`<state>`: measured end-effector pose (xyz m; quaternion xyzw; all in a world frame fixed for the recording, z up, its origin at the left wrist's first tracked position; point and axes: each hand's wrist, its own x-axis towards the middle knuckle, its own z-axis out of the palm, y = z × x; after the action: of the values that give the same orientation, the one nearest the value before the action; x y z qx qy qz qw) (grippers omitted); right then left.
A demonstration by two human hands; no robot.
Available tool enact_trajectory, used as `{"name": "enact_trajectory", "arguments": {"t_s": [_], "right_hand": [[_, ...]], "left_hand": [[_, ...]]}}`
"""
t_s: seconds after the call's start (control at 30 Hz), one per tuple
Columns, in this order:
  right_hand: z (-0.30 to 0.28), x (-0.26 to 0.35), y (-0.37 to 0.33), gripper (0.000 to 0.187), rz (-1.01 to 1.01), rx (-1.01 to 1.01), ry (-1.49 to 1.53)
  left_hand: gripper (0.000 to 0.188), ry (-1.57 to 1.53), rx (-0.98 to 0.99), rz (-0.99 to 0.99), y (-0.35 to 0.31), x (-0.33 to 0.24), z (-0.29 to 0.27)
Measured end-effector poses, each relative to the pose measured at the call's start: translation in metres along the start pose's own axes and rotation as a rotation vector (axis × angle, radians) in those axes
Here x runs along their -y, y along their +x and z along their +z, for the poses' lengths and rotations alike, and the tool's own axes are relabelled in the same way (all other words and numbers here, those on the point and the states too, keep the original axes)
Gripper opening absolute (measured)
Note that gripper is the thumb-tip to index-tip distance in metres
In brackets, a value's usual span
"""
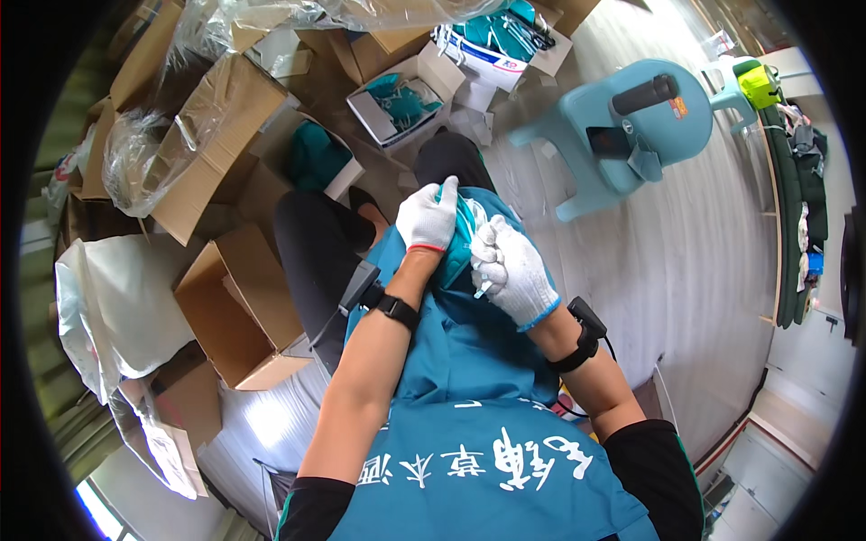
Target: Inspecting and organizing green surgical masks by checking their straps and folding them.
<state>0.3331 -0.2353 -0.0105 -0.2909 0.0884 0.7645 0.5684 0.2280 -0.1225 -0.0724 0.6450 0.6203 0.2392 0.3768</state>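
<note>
Over my lap, my left hand [426,218], in a white knit glove with a red cuff, grips a folded teal fabric bundle [456,261]. White cords [471,216] lie looped along the bundle's right side. Close by on the right, my right hand [511,273], gloved in white with a blue cuff, is closed on the white cord; a pale end pokes out below its fingers. Part of the bundle is hidden under my left hand and against the blue apron [469,361] I wear. What exactly the fabric piece is cannot be made out.
Ahead stand a small carton [397,135] and a white box [478,68] with similar teal pieces. An open box [320,167] holds more teal cloth. Cardboard boxes [236,311] crowd the left. A blue plastic chair [663,117] carrying a black cylinder [645,94] stands at the right.
</note>
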Motion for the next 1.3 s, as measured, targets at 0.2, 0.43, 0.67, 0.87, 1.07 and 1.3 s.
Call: {"name": "enact_trajectory", "arguments": {"t_s": [0.2,0.43,0.67,0.87,1.07,1.3], "right_hand": [[0.019,-0.045,-0.084,0.034,-0.123,-0.189,-0.918],[0.029,0.008,-0.097,0.026,-0.331,-0.41,-0.935],[0.043,-0.01,-0.019,0.033,-0.249,-0.164,-1.297],[0.08,-0.034,-0.007,0.01,-0.021,-0.098,-1.332],[0.063,-0.022,0.017,0.017,-0.235,-0.111,-0.755],[0.045,-0.024,0.017,0.022,-0.247,-0.012,-1.152]], "left_hand": [[0.055,-0.039,-0.132,-0.292,0.036,0.038,0.007],[0.055,-0.624,-0.059,-0.511,0.032,0.084,0.004],[0.046,-1.027,0.194,-0.343,-0.005,0.022,-0.045],[0.028,-0.871,0.051,-0.253,-0.022,0.006,-0.088],[0.047,-0.77,0.529,-0.238,-0.019,0.019,-0.122],[0.022,-0.835,0.166,-0.391,0.018,0.055,-0.128]]}}
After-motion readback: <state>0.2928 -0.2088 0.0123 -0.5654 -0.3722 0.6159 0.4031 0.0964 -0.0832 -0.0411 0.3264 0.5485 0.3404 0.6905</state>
